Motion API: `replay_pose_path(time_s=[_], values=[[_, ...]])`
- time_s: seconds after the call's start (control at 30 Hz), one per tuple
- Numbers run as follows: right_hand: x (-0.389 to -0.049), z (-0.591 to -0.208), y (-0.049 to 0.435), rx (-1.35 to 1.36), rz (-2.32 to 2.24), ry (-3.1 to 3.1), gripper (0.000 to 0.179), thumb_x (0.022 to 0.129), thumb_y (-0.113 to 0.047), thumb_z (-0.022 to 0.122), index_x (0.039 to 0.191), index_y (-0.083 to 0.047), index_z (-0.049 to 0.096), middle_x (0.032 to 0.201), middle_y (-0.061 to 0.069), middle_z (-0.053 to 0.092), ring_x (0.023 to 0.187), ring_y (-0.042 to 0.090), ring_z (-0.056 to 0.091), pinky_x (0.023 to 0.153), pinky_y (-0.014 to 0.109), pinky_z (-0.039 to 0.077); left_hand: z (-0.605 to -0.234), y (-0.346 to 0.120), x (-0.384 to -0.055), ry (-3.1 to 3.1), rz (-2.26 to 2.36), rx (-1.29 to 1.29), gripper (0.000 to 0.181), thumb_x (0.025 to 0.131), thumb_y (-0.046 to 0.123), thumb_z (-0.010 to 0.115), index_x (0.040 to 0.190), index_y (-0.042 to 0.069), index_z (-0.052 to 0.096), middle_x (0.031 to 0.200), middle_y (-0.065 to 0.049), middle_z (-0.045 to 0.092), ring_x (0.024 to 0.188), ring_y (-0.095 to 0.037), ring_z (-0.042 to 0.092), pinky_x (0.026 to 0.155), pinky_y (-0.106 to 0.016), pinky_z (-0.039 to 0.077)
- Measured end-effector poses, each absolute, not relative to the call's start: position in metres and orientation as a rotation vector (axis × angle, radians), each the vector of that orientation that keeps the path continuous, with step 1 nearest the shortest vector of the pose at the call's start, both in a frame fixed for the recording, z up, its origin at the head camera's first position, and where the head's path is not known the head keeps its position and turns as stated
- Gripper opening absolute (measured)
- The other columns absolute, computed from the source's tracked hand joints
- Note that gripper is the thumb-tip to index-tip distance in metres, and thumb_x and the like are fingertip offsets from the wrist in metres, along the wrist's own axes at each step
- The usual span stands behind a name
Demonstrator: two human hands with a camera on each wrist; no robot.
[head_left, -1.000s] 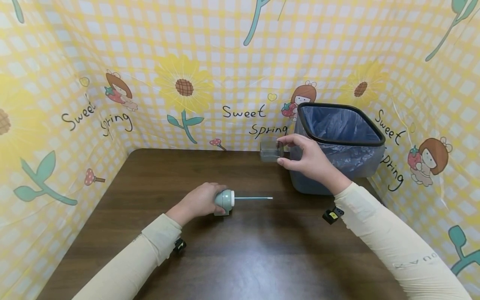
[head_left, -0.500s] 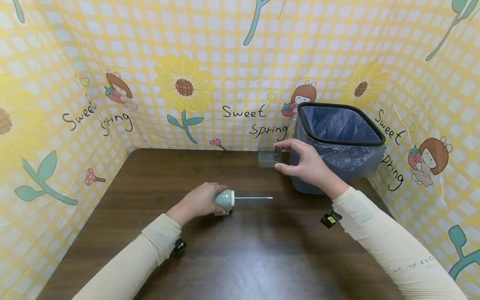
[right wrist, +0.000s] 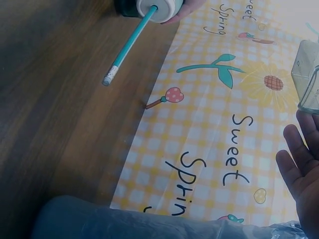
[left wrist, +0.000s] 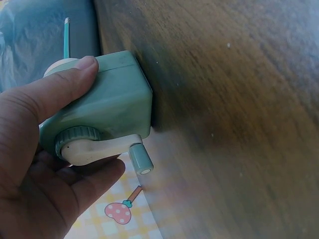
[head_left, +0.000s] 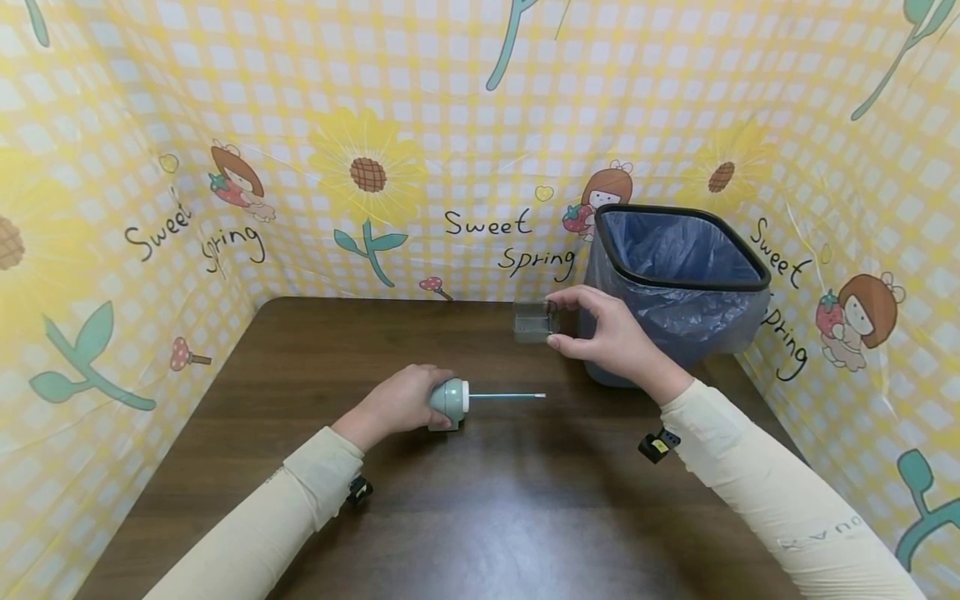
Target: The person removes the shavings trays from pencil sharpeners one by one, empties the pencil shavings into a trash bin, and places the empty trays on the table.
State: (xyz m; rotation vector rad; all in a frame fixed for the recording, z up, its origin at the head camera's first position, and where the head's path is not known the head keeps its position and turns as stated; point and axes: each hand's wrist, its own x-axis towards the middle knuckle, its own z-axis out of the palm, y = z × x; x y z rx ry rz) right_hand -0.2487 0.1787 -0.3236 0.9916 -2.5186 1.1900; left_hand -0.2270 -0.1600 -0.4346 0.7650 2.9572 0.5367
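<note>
A green crank pencil sharpener (head_left: 448,404) sits on the table, gripped by my left hand (head_left: 397,400) from its left side. Out of its white front a teal pencil (head_left: 506,396) sticks to the right, eraser end outward. The left wrist view shows the sharpener's crank (left wrist: 99,149), white with a green knob, and my thumb (left wrist: 65,87) across the body. My right hand (head_left: 618,337) pinches a small clear plastic box (head_left: 534,323) between thumb and fingers, raised in front of the bin. In the right wrist view the box (right wrist: 306,77) is partly cut off; whether it holds anything I cannot tell.
A bin (head_left: 667,321) with a black rim and a bluish liner bag stands at the table's back right, just behind my right hand. Yellow checked cloth (head_left: 465,150) with printed flowers encloses the brown wooden table (head_left: 480,500) at back and sides.
My right hand has moved slightly left and down, away from the bin's rim, carrying the clear box. The left hand, sharpener and pencil have stayed still.
</note>
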Motion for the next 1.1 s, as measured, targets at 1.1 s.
replay_pose_path(time_s=[1.1], values=[[-0.24, -0.354, 0.173, 1.052, 1.223, -2.512, 0.049, 0.085, -0.032, 0.085, 0.129, -0.021, 0.066, 0.124, -0.008, 0.065, 0.113, 0.011, 0.059, 0.098, 0.043, 0.049, -0.436, -0.16, -0.228, 2.957, 0.558, 0.761, 0.077, 0.073, 0.035, 0.094, 0.138, 0.007, 0.063, 0.122, -0.006, 0.07, 0.1, -0.018, 0.065, 0.087, -0.038, 0.056]])
